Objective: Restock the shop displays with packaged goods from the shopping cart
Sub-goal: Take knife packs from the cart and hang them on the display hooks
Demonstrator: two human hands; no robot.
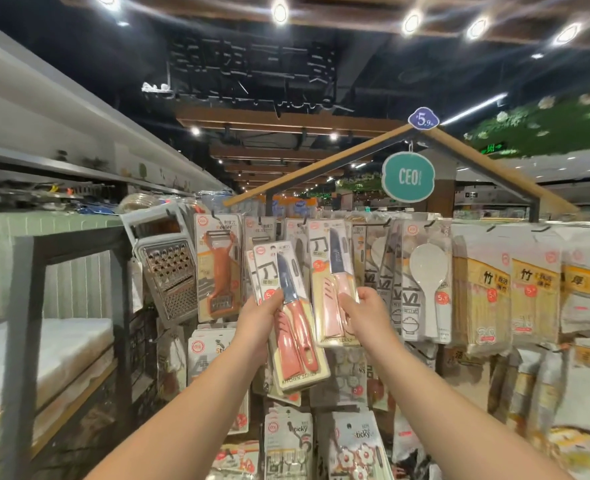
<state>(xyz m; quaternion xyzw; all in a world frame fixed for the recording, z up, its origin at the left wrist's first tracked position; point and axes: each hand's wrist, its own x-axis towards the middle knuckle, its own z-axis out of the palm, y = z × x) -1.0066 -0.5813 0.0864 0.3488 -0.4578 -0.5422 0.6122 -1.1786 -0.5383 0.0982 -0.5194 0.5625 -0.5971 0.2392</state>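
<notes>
- The left hand (259,325) is showing bare, wearing no glove, with no ring or watch showing on the side facing the camera.
- The right hand (368,315) is showing bare too (the thumb and wrist are the parts in plainest view).
- Both forearms are running uncovered from the bottom edge of the view up to the wrists; no sleeve or cuff is reaching into the picture.
- Relative to the teal sign (408,177) hanging above, both hands are sitting lower, the left hand further to its left.
- The fingernails are looking short; blur is hiding anything finer.
</notes>
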